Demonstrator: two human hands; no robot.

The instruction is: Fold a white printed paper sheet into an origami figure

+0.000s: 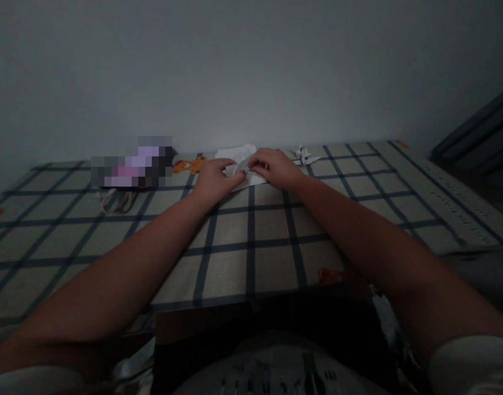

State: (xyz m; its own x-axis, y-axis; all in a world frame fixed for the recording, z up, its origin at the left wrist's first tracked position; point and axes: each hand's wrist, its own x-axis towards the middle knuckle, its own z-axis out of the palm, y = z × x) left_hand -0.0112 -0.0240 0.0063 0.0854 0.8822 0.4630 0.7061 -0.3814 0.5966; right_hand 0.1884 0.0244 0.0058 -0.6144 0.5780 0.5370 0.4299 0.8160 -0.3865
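Both my arms reach forward over a checked cloth (251,241). My left hand (213,180) and my right hand (276,167) meet at a small folded piece of white paper (240,166), each pinching one side of it with closed fingers. Under and behind it lies a flat white sheet (239,152) with faint print. A finished white paper crane (304,155) stands on the cloth just right of my right hand.
A blurred purple and dark object (132,163) lies at the back left, with a thin looped cord (117,200) in front of it. A plain wall rises behind the surface. Dark slats (478,140) stand at the far right.
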